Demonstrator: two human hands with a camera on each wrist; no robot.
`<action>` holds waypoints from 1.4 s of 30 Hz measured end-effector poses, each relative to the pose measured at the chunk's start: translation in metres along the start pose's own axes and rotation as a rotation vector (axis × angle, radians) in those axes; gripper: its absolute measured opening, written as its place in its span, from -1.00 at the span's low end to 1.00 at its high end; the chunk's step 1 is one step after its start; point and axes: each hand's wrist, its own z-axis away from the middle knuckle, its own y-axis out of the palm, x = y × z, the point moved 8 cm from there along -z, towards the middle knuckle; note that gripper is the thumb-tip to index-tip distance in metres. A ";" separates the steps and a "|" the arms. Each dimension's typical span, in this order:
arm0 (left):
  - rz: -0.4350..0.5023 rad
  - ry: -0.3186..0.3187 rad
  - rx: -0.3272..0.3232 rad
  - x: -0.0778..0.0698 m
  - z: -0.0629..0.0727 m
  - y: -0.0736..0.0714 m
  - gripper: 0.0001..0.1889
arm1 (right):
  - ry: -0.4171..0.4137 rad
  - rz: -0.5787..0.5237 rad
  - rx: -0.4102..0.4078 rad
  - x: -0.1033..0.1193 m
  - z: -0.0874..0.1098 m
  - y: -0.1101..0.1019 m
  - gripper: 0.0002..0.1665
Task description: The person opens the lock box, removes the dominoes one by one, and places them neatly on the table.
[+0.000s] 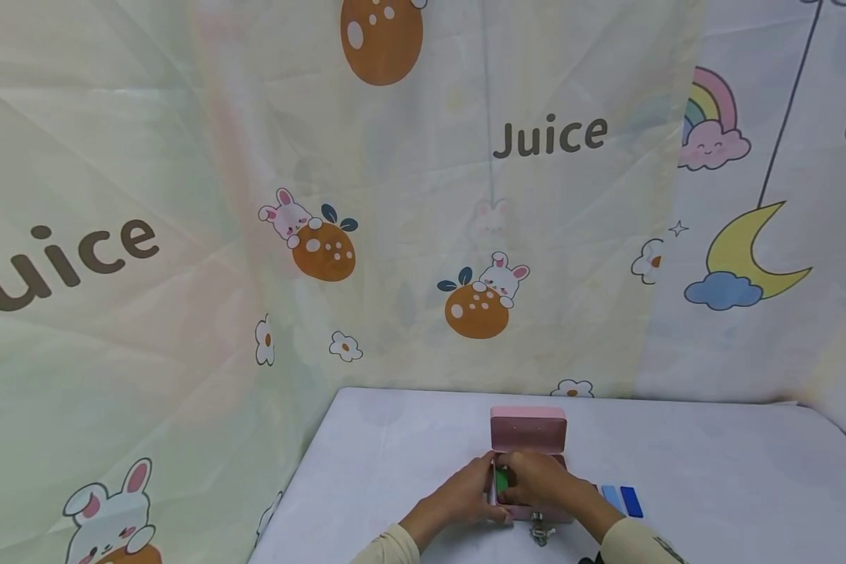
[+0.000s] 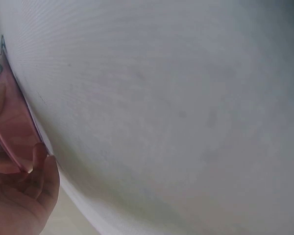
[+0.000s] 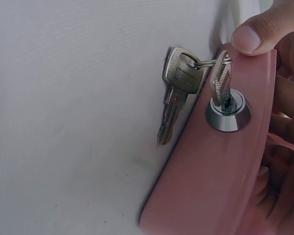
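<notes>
A pink metal box [image 1: 560, 513] stands on the table with its lid [image 1: 529, 433] raised at the back. My left hand [image 1: 468, 493] grips the box's left end, thumb at the front corner and fingers along the side; its curled fingers also show in the left wrist view. My right hand [image 1: 536, 475] reaches down into the box, finger and thumb at opposite ends of a flat green piece [image 1: 502, 481]. The rest of the box's inside is hidden by that hand. One key [image 3: 220, 81] sits in the front lock [image 3: 229, 117], and a second key [image 3: 179, 88] hangs from its ring.
Right of the box lie a light blue strip [image 1: 610, 495] and a dark blue strip [image 1: 631, 502], partly behind my right forearm. A white cloth covers the table [image 1: 395, 439]. Printed curtains [image 1: 409, 196] hang behind and to the left.
</notes>
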 end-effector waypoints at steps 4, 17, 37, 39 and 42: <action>0.014 -0.004 0.000 0.000 0.000 0.000 0.00 | -0.018 -0.021 0.006 0.001 0.003 -0.002 -0.54; 0.002 -0.037 -0.001 0.001 0.002 -0.001 0.01 | -0.050 0.014 -0.010 0.001 0.004 -0.006 -0.59; 0.058 -0.016 0.004 -0.002 0.000 0.000 0.00 | -0.068 0.020 -0.034 -0.002 0.014 -0.017 -0.41; 0.062 -0.015 0.006 -0.002 0.000 0.000 0.01 | -0.050 0.019 -0.034 -0.004 0.015 -0.017 -0.41; 0.071 -0.017 0.007 -0.003 0.000 -0.001 0.01 | -0.025 0.016 -0.035 -0.007 0.018 -0.018 -0.40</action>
